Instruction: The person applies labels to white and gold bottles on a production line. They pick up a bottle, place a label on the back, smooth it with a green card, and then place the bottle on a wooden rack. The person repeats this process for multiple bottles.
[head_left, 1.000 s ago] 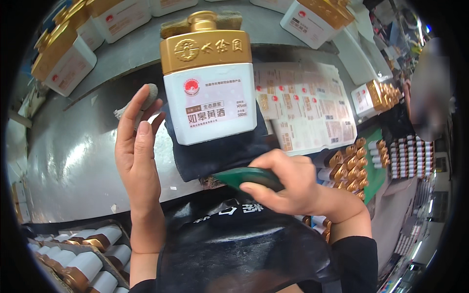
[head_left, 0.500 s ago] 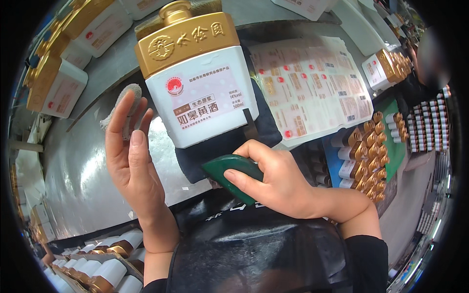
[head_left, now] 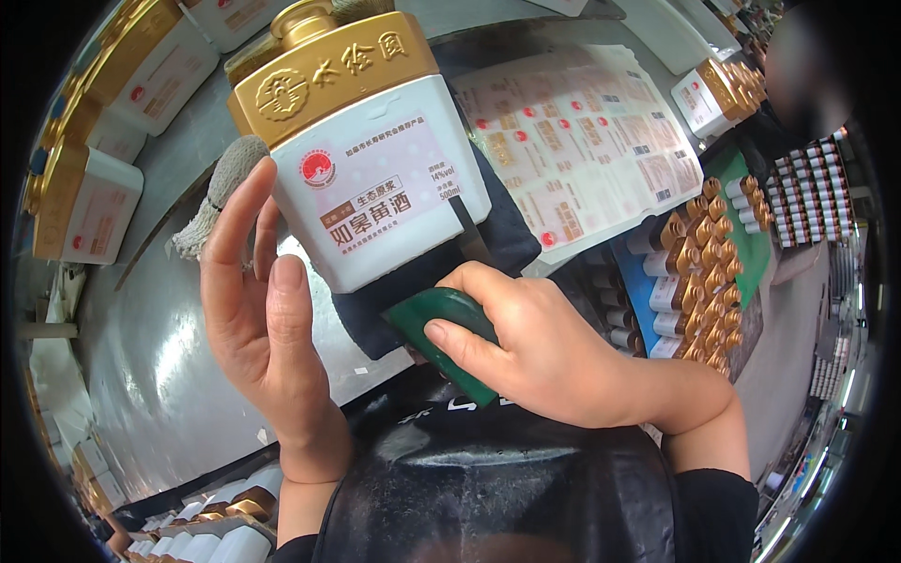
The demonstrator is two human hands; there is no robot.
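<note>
Your right hand [head_left: 544, 352]: grip clamped on the flat green scraper [head_left: 432, 308], thumb on the near face, fingers wrapped round the far side. Scraper sits tilted between the bottle [head_left: 375, 178] and your black apron [head_left: 526, 479], apart from the bottle. Narrow dark strip [head_left: 467, 230] runs up from your knuckles and overlaps the bottle's lower right corner; can't tell if you're holding it.

Your left hand [head_left: 267, 328]: grip loose, thumb and fingers apart and half curled, nothing seen in the palm. It's just beside the bottle's left edge, fingers upward. Grey wad of fabric [head_left: 235, 174] is right behind your index fingertip; can't tell if they touch.

Bottle is in front of you, centre-left, lying face up on dark cloth [head_left: 514, 230] over the metal counter [head_left: 155, 361]. White body, gold shoulder, neck pointing away and slightly left. Label on the front, red round emblem at its upper left.

Right of it: sheet of labels [head_left: 601, 178], overlapping the cloth. Beyond that, rows of gold-topped bottles [head_left: 699, 272] near a green sheet [head_left: 754, 249]. More white-and-gold bottles [head_left: 99, 211] at your upper left.
</note>
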